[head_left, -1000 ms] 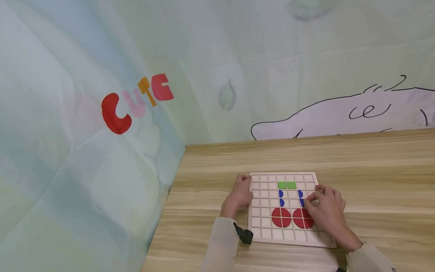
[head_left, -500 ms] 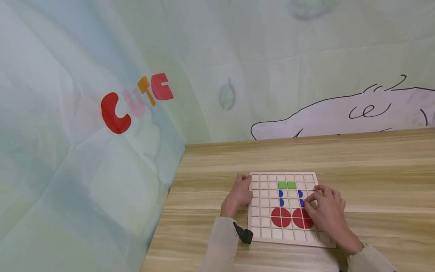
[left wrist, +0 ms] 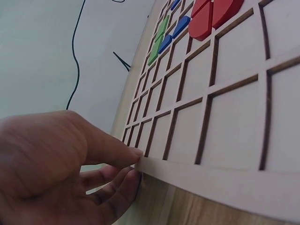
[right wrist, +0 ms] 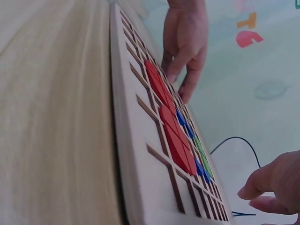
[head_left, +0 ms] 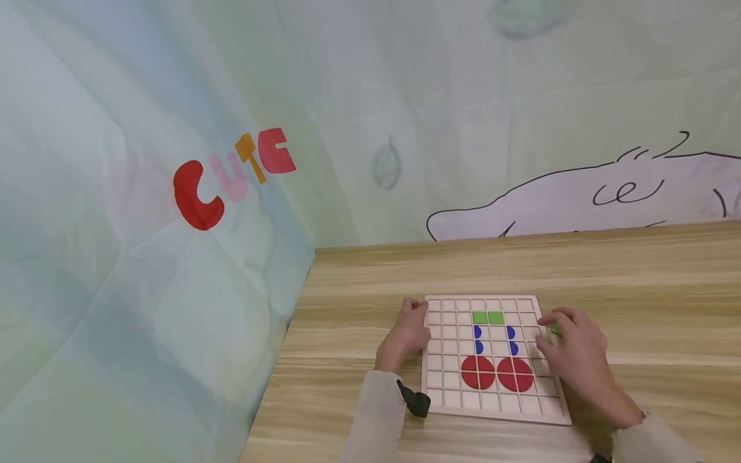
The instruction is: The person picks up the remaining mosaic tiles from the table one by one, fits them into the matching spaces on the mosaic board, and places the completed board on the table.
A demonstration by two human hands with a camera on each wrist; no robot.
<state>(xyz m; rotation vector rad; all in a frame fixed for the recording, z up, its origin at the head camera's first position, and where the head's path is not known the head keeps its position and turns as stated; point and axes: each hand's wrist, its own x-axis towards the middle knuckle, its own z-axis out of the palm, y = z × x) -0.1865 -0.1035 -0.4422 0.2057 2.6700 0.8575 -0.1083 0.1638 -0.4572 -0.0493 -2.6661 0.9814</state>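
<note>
A pale wooden grid board (head_left: 451, 379) lies on the table. On it are two green squares (head_left: 488, 317), several blue half-round pieces (head_left: 514, 348) and two red discs (head_left: 477, 372) made of quarter pieces. My left hand (head_left: 408, 331) grips the board's left edge; in the left wrist view its thumb lies on the rim, fingers curled below. At the right edge hovers my right hand (head_left: 579, 350), thumb and forefinger parted. A green piece (head_left: 556, 329) shows in its hollow, mostly hidden by the fingers. In the right wrist view the right hand (right wrist: 281, 187) shows only partly.
The wood-grain table (head_left: 666, 308) extends around the board. Behind it hangs a pale printed cloth (head_left: 359, 128), with another along the left side bearing the letters CUTE (head_left: 199, 196).
My right hand has drawn back to the right from the lower right blue half-round, which now shows fully. A green piece has come into sight within that hand. The left hand stays put.
</note>
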